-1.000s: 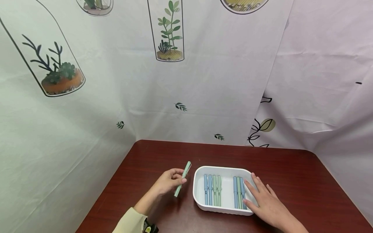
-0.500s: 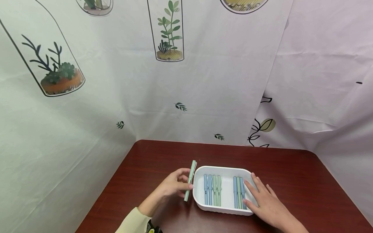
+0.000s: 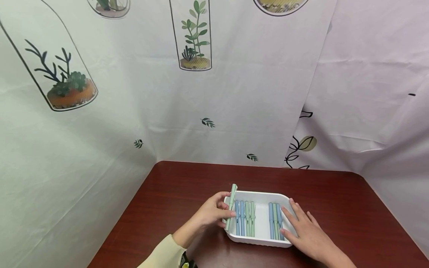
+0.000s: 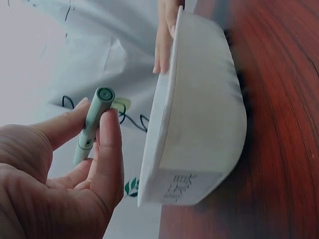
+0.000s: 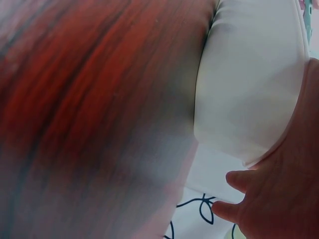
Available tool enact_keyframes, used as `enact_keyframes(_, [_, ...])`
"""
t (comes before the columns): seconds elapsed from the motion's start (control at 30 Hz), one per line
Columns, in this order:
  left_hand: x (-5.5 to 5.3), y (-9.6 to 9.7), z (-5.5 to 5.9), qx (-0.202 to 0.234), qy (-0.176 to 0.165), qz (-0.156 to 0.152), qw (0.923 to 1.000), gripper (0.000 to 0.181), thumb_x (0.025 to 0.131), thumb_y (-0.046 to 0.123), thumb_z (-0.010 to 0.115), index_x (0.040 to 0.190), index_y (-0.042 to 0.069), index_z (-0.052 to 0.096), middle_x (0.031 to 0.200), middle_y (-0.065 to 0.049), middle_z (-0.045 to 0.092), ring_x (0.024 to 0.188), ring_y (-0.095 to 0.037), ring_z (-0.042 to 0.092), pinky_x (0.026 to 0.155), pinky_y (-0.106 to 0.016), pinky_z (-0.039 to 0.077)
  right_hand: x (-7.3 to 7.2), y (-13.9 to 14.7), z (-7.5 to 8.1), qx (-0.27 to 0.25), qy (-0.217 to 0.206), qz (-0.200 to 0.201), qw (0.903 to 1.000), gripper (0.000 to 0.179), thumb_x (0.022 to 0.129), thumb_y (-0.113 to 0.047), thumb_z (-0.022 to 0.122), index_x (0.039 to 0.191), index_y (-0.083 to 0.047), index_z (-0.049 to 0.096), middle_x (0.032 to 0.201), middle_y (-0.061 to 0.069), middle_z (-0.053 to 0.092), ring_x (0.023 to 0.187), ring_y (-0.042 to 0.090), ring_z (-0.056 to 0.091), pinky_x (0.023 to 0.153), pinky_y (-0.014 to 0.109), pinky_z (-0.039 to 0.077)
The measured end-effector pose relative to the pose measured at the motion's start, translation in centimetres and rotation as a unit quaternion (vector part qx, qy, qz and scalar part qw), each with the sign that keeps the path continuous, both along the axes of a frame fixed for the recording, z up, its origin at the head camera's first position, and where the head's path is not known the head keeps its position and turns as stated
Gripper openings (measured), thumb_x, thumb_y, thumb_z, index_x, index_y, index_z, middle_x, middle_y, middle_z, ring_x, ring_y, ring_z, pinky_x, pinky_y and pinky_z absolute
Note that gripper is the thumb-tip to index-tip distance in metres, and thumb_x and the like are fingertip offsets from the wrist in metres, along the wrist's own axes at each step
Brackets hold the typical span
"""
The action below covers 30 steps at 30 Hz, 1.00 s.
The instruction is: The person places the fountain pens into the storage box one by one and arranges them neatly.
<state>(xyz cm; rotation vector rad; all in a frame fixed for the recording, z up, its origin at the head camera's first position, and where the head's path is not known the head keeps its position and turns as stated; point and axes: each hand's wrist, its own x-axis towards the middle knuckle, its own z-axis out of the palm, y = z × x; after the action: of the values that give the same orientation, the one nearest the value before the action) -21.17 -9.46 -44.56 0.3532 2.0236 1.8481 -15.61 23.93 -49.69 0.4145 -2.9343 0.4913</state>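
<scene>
My left hand (image 3: 214, 211) pinches a light green pen (image 3: 231, 207) between thumb and fingers, over the left rim of a white tray (image 3: 264, 243). In the left wrist view the green pen (image 4: 89, 124) points its round end at the camera, beside the tray wall (image 4: 199, 109). Inside the tray, blue pens (image 3: 240, 219) and green pens (image 3: 250, 219) lie in a row on the left. A second group of blue and green pens (image 3: 275, 221) lies at the right. My right hand (image 3: 306, 232) rests with spread fingers on the tray's right rim.
The tray stands on a dark red wood-grain table (image 3: 187, 178). White cloth (image 3: 234, 93) printed with plants hangs behind and at both sides of the table. A dark watch (image 3: 187, 260) sits at the left wrist, by a pale sleeve (image 3: 165, 253).
My left hand has moved right with the green pen, from beside the tray to over its left rim. The right hand and the pens in the tray stay put.
</scene>
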Motion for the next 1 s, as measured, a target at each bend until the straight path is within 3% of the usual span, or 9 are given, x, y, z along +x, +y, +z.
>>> enact_keyframes(0.27, [-0.1, 2.3, -0.2, -0.014, -0.007, 0.005, 0.9999, 0.065, 0.083, 0.001, 0.08, 0.14, 0.007, 0.05, 0.086, -0.01, 0.062, 0.067, -0.017, 0.064, 0.051, -0.038, 0.059, -0.1, 0.0, -0.1, -0.003, 0.004, 0.0, 1.0, 0.075, 0.092, -0.062, 0.062, 0.151, -0.017, 0.05, 0.164, 0.018, 0.027, 0.146, 0.046, 0.031, 0.109, 0.072, 0.025])
enact_keyframes(0.67, [0.0, 5.2, -0.6, -0.043, -0.014, 0.01, 0.9989, 0.057, 0.083, 0.001, 0.08, 0.133, 0.009, 0.053, 0.085, -0.008, 0.059, 0.065, -0.017, 0.06, 0.046, -0.031, 0.056, 0.0, 0.1, -0.1, 0.006, 0.005, -0.001, 1.0, 0.076, 0.091, -0.063, 0.063, 0.15, -0.017, 0.051, 0.164, 0.019, 0.029, 0.147, 0.046, 0.028, 0.11, 0.072, 0.024])
enact_keyframes(1.0, [0.1, 7.2, -1.0, -0.057, -0.015, 0.012, 0.9982, 0.056, 0.082, -0.002, 0.081, 0.129, 0.01, 0.054, 0.086, -0.009, 0.058, 0.064, -0.017, 0.061, 0.046, -0.032, 0.056, -0.1, 0.2, -0.2, 0.005, 0.013, 0.003, 0.9999, 0.075, 0.092, -0.063, 0.062, 0.151, -0.018, 0.051, 0.164, 0.019, 0.029, 0.148, 0.045, 0.026, 0.11, 0.072, 0.023])
